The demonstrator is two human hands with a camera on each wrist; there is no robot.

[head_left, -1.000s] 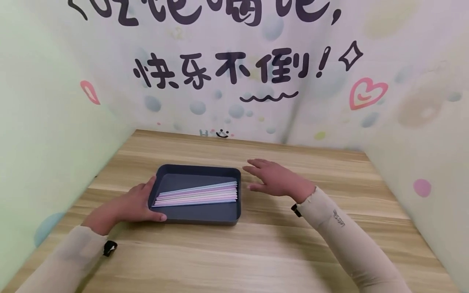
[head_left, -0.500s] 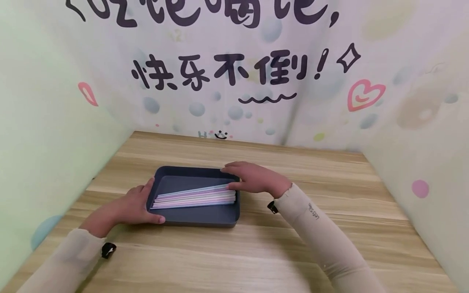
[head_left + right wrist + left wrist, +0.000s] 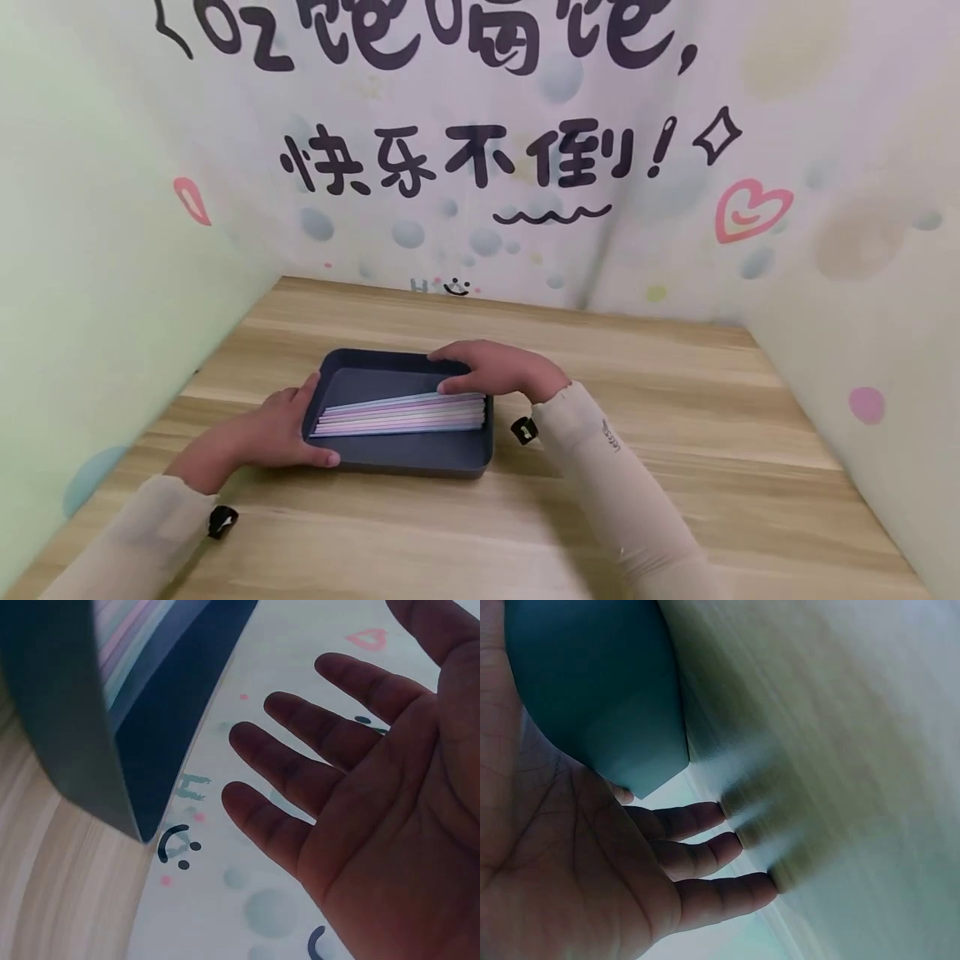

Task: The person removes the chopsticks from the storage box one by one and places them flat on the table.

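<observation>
- Resting the left hand (image 3: 273, 429) against the left end of the dark tray (image 3: 405, 458), at the near corner, maybe to stop any sliding on the wooden table (image 3: 450, 542).
- Holding the left fingers spread and mostly straight, with the thumb by the near side and three tips down at the table; not pinching, seemingly, but hiding the pointer tip too much to tell its touch.
- Holding the right hand (image 3: 495, 367) over the right end of the tray, with fingers spread and pinching nothing, maybe for being close to the sticks.
- Seeing the thin pastel sticks (image 3: 405, 417) lying side by side inside the tray, running from left to right, maybe for fitting the long way and not rolling off.
</observation>
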